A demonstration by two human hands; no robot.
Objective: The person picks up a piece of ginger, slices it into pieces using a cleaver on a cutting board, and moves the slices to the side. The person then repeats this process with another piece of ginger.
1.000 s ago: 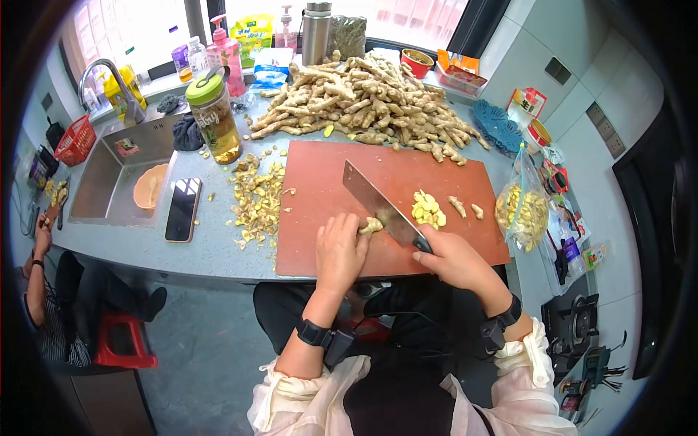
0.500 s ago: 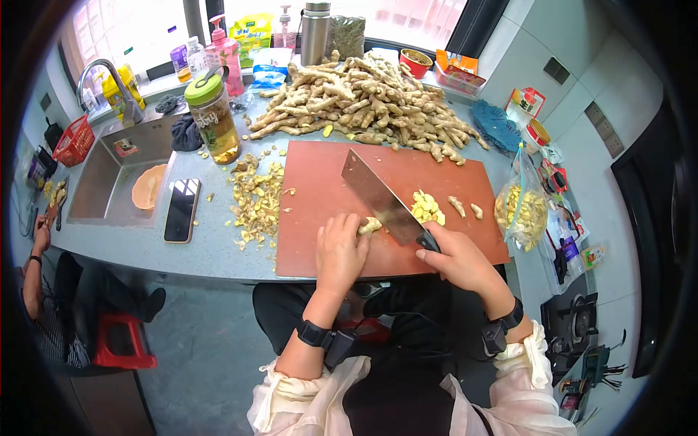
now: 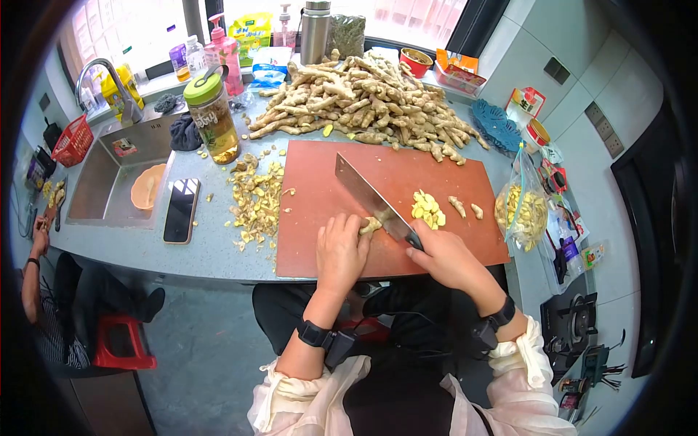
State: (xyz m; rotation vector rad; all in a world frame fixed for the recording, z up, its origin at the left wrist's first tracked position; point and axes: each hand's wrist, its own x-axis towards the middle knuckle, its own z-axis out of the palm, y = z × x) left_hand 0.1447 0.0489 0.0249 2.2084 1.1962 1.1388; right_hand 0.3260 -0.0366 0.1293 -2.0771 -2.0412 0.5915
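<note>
My left hand (image 3: 342, 251) is closed on a small piece of ginger (image 3: 370, 225), pressing it to the reddish-brown cutting board (image 3: 313, 182). In my right hand (image 3: 448, 256) is the black handle of a cleaver (image 3: 367, 190). Its broad blade stands on edge against the right end of the ginger piece, angled toward the far left. Yellow ginger slices (image 3: 427, 209) lie in a small heap to the right of the blade. Two small ginger knobs, a nearer-middle one (image 3: 456, 206) and a right one (image 3: 477, 211), rest beyond them.
A large pile of ginger (image 3: 371, 98) covers the counter behind the board. Ginger scraps (image 3: 256, 200) lie left of it, near a phone (image 3: 182, 211) and a green-lidded bottle (image 3: 212, 120). A bag of slices (image 3: 522, 211) stands right. Another person's hand (image 3: 41, 236) is at far left.
The cleaver and my right hand have shifted slightly left, bringing the blade up to the ginger piece. My left hand has stayed almost still.
</note>
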